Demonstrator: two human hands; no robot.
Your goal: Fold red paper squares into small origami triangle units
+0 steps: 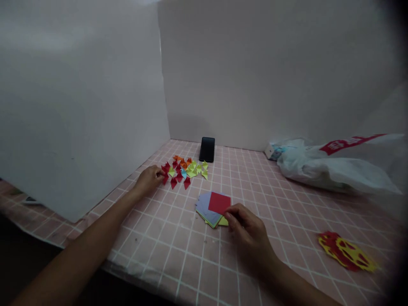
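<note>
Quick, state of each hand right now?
Left hand: at a red folded paper; grip cannot be told.
Right hand: closed, holding a red paper square.

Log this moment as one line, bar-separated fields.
left hand: at red folded pieces | right hand: pinches red square, overlapping paper stack in view | also: phone, bag, cutouts

Two hands [150,179] [250,225], one red sheet [219,202], one phone [207,149], one bag [314,172].

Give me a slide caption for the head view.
Right hand pinching a red paper square, left hand at the folded paper pieces.
</note>
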